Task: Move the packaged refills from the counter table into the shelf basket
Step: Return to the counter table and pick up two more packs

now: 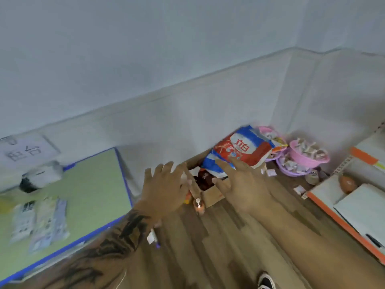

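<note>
The picture is motion-blurred. Packaged refills [39, 220], pale flat pouches, lie on the green counter table [89, 184] at the left. My left hand [164, 188] is held out in mid-air with fingers spread, holding nothing. To its right my right hand [241, 184] is also spread and empty, its fingertips reaching toward a red, white and blue bag [239, 151] that sits on top of a cardboard box [212, 195] on the floor. Whether the fingers touch the bag is unclear. No shelf basket can be made out for certain.
Pink and purple baskets [308, 157] filled with small packets stand by the wall corner. An orange-edged white shelf unit [354, 201] runs along the right. A small bottle [199, 205] stands on the wooden floor by the box. A paper sign [25, 152] hangs above the table.
</note>
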`<state>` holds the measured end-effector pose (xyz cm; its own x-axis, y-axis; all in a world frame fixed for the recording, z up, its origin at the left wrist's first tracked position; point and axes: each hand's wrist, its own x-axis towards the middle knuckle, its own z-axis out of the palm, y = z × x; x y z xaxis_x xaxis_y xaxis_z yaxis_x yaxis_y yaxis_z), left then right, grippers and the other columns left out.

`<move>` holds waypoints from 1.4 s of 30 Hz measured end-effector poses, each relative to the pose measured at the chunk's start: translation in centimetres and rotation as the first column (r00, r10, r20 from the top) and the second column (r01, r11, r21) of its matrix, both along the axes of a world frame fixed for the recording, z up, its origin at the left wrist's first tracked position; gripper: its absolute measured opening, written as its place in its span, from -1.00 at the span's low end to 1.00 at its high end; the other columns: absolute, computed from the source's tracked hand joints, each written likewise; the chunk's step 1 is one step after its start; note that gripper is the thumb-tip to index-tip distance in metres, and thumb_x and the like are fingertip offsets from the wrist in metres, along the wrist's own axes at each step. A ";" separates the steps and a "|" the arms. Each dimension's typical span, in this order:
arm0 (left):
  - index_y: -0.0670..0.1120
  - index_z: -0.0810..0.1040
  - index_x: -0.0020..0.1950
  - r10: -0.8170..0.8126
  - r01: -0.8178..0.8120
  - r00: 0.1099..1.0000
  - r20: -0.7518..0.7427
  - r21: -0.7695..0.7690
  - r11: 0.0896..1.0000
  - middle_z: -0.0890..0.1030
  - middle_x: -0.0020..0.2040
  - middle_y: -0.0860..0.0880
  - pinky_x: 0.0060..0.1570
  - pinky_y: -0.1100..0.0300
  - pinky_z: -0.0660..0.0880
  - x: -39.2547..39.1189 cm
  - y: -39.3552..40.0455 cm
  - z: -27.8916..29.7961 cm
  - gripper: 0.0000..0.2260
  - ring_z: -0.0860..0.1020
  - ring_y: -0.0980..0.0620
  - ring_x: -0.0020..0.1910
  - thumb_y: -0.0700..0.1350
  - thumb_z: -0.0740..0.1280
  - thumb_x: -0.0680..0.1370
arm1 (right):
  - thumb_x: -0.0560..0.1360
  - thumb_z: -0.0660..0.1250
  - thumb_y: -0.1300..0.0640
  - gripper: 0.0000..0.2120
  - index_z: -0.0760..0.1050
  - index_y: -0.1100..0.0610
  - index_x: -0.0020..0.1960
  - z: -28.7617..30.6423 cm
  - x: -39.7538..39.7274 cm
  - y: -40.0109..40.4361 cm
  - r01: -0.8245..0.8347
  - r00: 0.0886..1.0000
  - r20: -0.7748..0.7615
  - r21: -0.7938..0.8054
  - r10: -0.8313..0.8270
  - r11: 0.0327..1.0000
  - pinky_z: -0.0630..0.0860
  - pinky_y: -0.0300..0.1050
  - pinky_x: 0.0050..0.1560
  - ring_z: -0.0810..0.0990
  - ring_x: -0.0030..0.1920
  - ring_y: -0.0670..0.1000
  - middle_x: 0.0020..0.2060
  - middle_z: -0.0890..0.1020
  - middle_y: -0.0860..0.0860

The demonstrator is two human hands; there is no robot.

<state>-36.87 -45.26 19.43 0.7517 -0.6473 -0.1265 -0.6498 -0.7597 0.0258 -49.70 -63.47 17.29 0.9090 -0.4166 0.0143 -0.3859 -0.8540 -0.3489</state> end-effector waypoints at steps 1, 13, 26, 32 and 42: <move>0.22 0.13 0.61 0.044 -0.044 0.999 -0.013 -0.002 0.999 0.21 0.65 0.01 0.56 -0.23 0.08 0.9 2.4 -0.5 -0.49 0.18 -0.10 0.62 0.28 0.06 0.67 | 0.54 0.00 -0.39 -0.30 0.26 -0.15 0.60 -0.2 1.4 2.1 -0.035 0.999 0.009 0.018 0.035 0.999 0.33 0.10 0.47 0.35 0.52 0.18 0.56 0.35 0.10; 0.23 0.13 0.61 0.443 -0.453 0.888 -0.127 -0.073 0.888 0.22 0.64 0.01 0.56 -0.19 0.04 8.5 18.4 -4.5 -0.47 0.17 -0.06 0.62 0.32 0.07 0.65 | 0.64 0.10 -0.31 -0.39 0.14 -0.17 0.63 -3.3 17.4 15.7 -0.430 0.897 -0.084 0.057 0.433 0.901 0.21 0.10 0.55 0.22 0.59 0.13 0.62 0.23 0.06; 0.22 0.13 0.62 0.642 -0.653 0.754 -0.139 -0.060 0.755 0.23 0.63 0.00 0.58 -0.22 0.04 22.4 23.4 -7.0 -0.45 0.17 -0.07 0.61 0.31 0.08 0.65 | 0.65 0.07 -0.31 -0.37 0.05 -0.13 0.65 -6.4 36.9 20.5 -0.623 0.751 -0.162 0.146 0.640 0.769 0.19 0.04 0.58 0.20 0.60 0.09 0.63 0.20 0.02; 0.21 0.19 0.60 0.719 -0.745 0.656 -0.230 -0.048 0.665 0.27 0.61 -0.03 0.55 -0.20 0.12 25.6 26.5 -10.7 -0.46 0.21 -0.09 0.60 0.32 0.11 0.64 | 0.65 0.12 -0.27 -0.37 0.09 -0.10 0.65 -9.9 42.3 23.7 -0.684 0.667 -0.235 0.185 0.707 0.706 0.20 0.04 0.56 0.24 0.58 0.11 0.62 0.22 0.04; 0.14 0.31 0.57 0.725 -0.745 0.643 -0.248 0.015 0.667 0.36 0.57 -0.09 0.48 -0.23 0.23 30.1 36.0 -16.4 -0.35 0.30 -0.18 0.54 0.36 -0.04 0.54 | 0.66 0.17 -0.20 -0.49 0.33 0.01 0.53 -14.4 45.9 33.2 -0.661 0.574 -0.412 0.277 0.707 0.698 0.40 0.06 0.37 0.48 0.36 0.15 0.39 0.48 0.09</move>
<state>-6.80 -9.31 3.07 0.9435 0.0911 -0.3186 0.1529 -0.9727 0.1745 -3.84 -30.26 2.91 0.8041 0.3541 -0.4775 0.1743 -0.9084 -0.3802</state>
